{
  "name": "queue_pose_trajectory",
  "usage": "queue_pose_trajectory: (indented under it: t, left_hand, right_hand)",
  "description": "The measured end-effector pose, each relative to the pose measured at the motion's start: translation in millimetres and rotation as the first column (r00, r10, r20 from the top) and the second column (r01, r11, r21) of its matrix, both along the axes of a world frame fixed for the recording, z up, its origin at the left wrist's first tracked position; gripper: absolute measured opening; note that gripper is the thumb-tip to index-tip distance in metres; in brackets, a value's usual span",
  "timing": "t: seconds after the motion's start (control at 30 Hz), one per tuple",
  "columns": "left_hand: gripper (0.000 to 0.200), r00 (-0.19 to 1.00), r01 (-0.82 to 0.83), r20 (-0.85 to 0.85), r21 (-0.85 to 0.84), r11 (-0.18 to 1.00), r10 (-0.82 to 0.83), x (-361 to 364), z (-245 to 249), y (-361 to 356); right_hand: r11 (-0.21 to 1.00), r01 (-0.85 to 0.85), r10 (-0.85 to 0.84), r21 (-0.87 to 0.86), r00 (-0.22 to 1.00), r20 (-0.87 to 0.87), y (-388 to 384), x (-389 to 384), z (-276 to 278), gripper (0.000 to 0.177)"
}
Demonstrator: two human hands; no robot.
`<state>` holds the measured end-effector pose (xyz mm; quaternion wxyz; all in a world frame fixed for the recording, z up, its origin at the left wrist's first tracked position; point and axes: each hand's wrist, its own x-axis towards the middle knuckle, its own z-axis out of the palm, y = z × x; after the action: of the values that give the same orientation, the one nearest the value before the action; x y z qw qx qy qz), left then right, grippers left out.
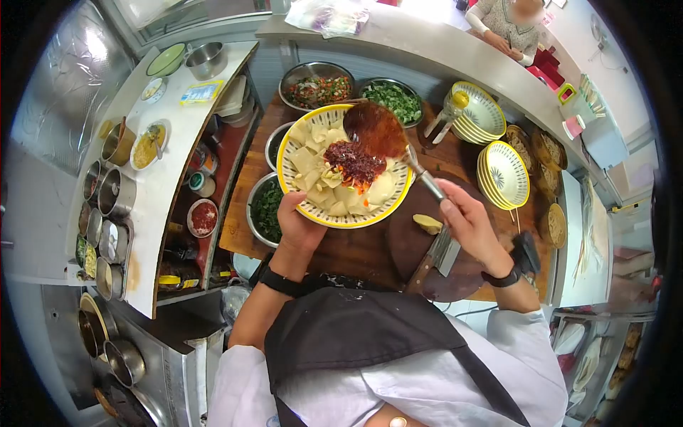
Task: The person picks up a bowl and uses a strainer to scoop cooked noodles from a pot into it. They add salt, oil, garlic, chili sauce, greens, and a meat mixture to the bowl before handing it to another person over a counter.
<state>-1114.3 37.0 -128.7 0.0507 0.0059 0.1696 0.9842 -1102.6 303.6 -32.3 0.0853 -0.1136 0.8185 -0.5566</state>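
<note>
My left hand (pixel 302 224) grips the lower left rim of a yellow-rimmed bowl (pixel 345 220), thumb over the edge. In the bowl lie pale flat pieces of food (pixel 306 160), with dark red chili sauce (pixel 352 162) heaped in the middle. Wrapped round a metal handle, my right hand (pixel 466 222) holds a ladle (pixel 428 183) whose head hangs over the bowl's upper right. Dark red, oily sauce (pixel 377 132) fills that head. Below my right hand, a knife (pixel 434 260) and a pale yellow chunk (pixel 427 224) rest on a round dark cutting board (pixel 405 242).
Behind the bowl stand metal bowls of chopped vegetables (pixel 316 87) and greens (pixel 393 99). Stacked patterned bowls (pixel 504 174) and an oil bottle (pixel 442 122) are on the right. Metal pots (pixel 116 191) line the left counter. A person (pixel 509 32) sits beyond the ledge.
</note>
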Motion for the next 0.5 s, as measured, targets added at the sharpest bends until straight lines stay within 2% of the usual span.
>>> queue_pose_trajectory:
  t: [0.03, 0.07, 0.1, 0.17, 0.23, 0.3, 0.4, 0.5]
  left_hand:
    - [0.065, 1.000, 0.005, -0.009, 0.012, 1.000, -0.004, 1, -1, -2]
    - [0.065, 1.000, -0.002, -0.010, 0.011, 1.000, 0.002, 2, -3, -4]
    - [0.065, 1.000, -0.012, 0.016, -0.005, 1.000, 0.012, 3, -4, -6]
    - [0.065, 0.999, -0.019, 0.048, -0.024, 1.000, 0.020, 8, -6, -10]
    - [0.065, 0.995, -0.061, 0.077, -0.057, 0.997, 0.065, 13, -6, -15]
    - [0.064, 0.992, -0.102, 0.063, -0.082, 0.991, 0.107, 21, -9, -26]
    - [0.065, 0.981, -0.167, 0.085, -0.102, 0.981, 0.175, 37, -14, -41]
    - [0.066, 0.962, -0.235, 0.111, -0.139, 0.962, 0.251, 53, -11, -54]
  right_hand:
    - [0.968, 0.064, 0.035, -0.243, 0.922, 0.385, -2, -1, -2, 0.034]
    - [0.927, 0.123, 0.067, -0.354, 0.876, 0.479, -5, -1, -2, 0.029]
    - [0.927, 0.117, 0.074, -0.357, 0.874, 0.479, -5, -5, -2, 0.029]
    - [0.728, 0.341, 0.164, -0.595, 0.756, 0.634, 1, -13, 1, 0.025]
    - [0.678, 0.362, 0.193, -0.640, 0.752, 0.630, 9, -21, 3, 0.023]
    - [0.715, 0.363, 0.129, -0.598, 0.772, 0.623, 14, -28, -4, 0.024]
    - [0.877, 0.352, -0.085, -0.327, 0.784, 0.615, 24, -49, -48, 0.029]
    - [0.952, 0.262, -0.123, -0.158, 0.801, 0.587, 27, -68, -98, 0.026]
